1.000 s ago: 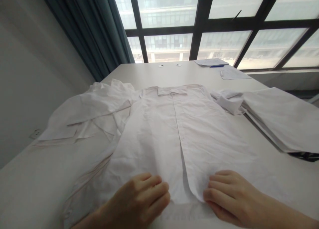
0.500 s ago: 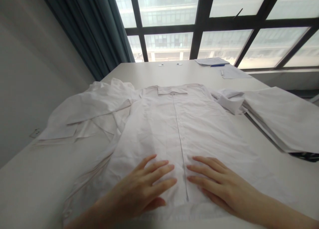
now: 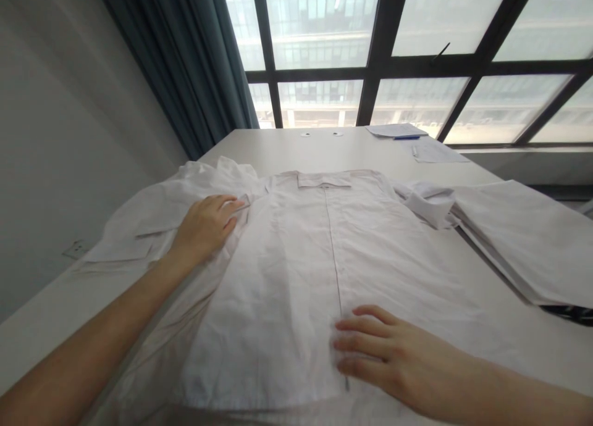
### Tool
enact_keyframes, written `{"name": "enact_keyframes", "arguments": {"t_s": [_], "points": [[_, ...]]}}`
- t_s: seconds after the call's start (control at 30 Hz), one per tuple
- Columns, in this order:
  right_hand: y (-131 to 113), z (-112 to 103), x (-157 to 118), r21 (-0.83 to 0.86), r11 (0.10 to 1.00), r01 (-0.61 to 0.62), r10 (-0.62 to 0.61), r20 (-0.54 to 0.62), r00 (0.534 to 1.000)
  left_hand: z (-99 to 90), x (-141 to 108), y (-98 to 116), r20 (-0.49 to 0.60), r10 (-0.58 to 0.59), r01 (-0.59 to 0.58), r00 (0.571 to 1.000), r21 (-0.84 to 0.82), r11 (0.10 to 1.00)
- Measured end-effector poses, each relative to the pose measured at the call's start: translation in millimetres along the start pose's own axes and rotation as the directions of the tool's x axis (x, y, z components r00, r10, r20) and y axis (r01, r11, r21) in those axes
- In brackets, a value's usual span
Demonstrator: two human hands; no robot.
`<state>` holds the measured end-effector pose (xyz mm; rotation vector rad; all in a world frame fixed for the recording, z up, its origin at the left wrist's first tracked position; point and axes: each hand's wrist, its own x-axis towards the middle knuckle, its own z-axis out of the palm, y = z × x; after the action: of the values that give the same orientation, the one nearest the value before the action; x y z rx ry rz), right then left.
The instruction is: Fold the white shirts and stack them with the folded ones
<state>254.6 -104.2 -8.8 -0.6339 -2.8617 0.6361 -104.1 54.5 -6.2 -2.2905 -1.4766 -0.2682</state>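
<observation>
A white garment (image 3: 296, 259) with a collar at its far end and a front seam down the middle lies spread on the white table (image 3: 278, 148). My left hand (image 3: 206, 225) rests on its left side near the shoulder, fingers apart and touching the cloth. Low on the front, just right of the seam, my right hand (image 3: 384, 352) lies with fingers spread over the fabric. Neither hand holds anything. At the left, a sleeve (image 3: 143, 213) spreads out, rumpled; on the right, bunched cloth (image 3: 430, 204) lies beside the shoulder.
Folded white cloth (image 3: 523, 228) is stacked at the right, with something black beneath its near edge. Papers (image 3: 396, 130) and a blue pen (image 3: 406, 137) lie at the far right of the table. A dark curtain (image 3: 185, 62) hangs at the left beside the windows.
My left hand has moved from the lower front up and left to the garment's left shoulder side. My right hand has shifted slightly left and down. The view has tilted up a little.
</observation>
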Motion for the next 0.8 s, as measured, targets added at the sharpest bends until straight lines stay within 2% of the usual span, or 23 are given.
{"name": "enact_keyframes", "arguments": {"t_s": [0.07,0.17,0.23,0.33,0.5,0.63,0.73,0.8], "points": [[4,3,14,-0.015,0.999,0.044,-0.044,-0.018,0.999,6.4,19,-8,0.064,-0.038,0.032,0.997,0.097,0.995],[12,14,28,-0.007,0.998,0.070,-0.070,-0.008,0.998,14.1,37,-13,0.113,-0.030,0.014,0.993,0.142,0.990],[16,23,31,0.033,0.997,0.068,-0.069,0.036,0.997,17.6,43,-16,0.101,-0.016,0.003,0.995,0.136,0.991],[18,31,29,0.098,0.993,0.062,-0.070,0.089,0.994,20.8,49,-26,0.053,-0.057,0.050,0.997,0.126,0.991],[17,29,25,0.130,0.990,0.052,-0.067,0.109,0.992,22.1,57,-42,0.017,-0.114,0.112,0.993,0.082,0.990],[13,21,28,0.168,0.985,0.039,-0.057,0.108,0.992,17.7,59,-32,0.016,-0.122,0.121,0.992,0.037,0.992],[15,11,31,0.181,0.983,0.019,-0.033,0.074,0.997,14.1,57,-12,0.025,-0.081,0.081,0.996,-0.008,0.997],[26,3,32,0.125,0.992,-0.013,0.013,0.005,1.000,15.7,54,3,0.057,-0.035,0.038,0.998,-0.049,0.998]]}}
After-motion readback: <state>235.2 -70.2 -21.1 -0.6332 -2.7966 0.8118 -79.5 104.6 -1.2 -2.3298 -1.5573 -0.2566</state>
